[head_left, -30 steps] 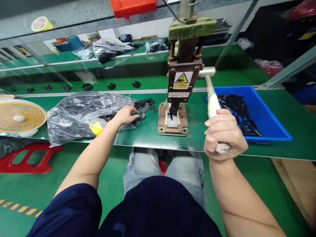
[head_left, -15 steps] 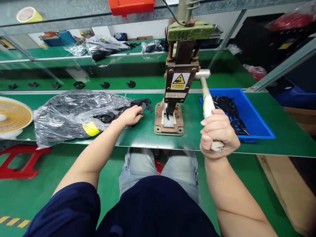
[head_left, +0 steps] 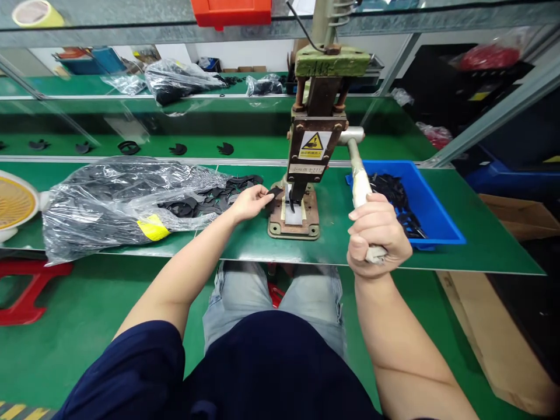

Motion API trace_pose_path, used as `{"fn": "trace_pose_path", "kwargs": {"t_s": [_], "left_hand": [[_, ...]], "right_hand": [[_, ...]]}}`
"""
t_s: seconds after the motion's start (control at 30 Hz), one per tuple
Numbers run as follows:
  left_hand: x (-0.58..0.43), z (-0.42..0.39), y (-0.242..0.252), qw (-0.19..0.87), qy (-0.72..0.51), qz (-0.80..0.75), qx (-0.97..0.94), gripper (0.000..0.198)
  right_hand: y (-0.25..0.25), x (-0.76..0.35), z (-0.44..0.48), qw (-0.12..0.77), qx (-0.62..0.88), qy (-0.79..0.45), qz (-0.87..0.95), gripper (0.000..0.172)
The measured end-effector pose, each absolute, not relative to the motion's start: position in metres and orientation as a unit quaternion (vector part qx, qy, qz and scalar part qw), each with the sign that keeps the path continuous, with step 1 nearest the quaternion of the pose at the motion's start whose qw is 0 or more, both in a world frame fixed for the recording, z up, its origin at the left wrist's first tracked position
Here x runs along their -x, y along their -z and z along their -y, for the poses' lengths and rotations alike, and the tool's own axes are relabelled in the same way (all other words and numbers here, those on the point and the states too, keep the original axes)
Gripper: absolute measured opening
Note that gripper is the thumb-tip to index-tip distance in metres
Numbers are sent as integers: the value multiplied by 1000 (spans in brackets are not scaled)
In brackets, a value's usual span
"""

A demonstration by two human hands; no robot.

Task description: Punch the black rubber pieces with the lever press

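Observation:
Pinched in the fingertips of my left hand [head_left: 252,203] is a flat black curved piece [head_left: 275,195], at the left edge of the press base [head_left: 275,228]. My right hand [head_left: 380,234] is wrapped round the taped lever [head_left: 360,184] of the hand press [head_left: 317,131]. Beneath the press ram, another small dark piece [head_left: 292,204] shows against a light plate [head_left: 293,217]. Left of the press, a clear plastic bag [head_left: 96,204] lies on its side with loose black pieces [head_left: 219,195] spilling from its mouth.
Right of the lever stands a blue bin [head_left: 441,216] holding black parts [head_left: 391,195]. A fan [head_left: 17,201] sits at the left end of the green table [head_left: 332,248]. Several black pieces lie in a row on the ledge behind, including one piece [head_left: 225,149]. A red stool [head_left: 30,297] stands at left.
My left hand has moved right from the pile of black pieces to the press base, carrying one piece. My right hand stays on the lever. The view has shifted slightly.

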State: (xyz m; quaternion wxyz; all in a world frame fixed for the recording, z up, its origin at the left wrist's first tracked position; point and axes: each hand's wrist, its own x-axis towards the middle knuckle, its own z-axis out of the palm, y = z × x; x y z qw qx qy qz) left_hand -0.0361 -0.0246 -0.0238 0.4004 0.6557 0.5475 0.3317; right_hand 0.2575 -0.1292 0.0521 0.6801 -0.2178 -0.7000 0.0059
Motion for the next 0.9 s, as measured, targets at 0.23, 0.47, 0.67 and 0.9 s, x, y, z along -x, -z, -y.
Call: {"fn": "trace_pose_path", "kwargs": {"t_s": [0.23,0.47,0.67,0.9], "left_hand": [[13,14,27,494,-318,-532,-610,32],[11,4,23,524,-293,-519,-608,34],[10,1,26,501,-292,-512,-633,40],[14,-4,34,470,-296,-510,-657,43]], "right_hand": [[-53,-255,128,687,205,-3,698,23],[-52,-254,125,699,194,3,689,25],[-50,-256,122,694,200,23,691,28],[-50,-254,122,704,199,8,682,31]]}}
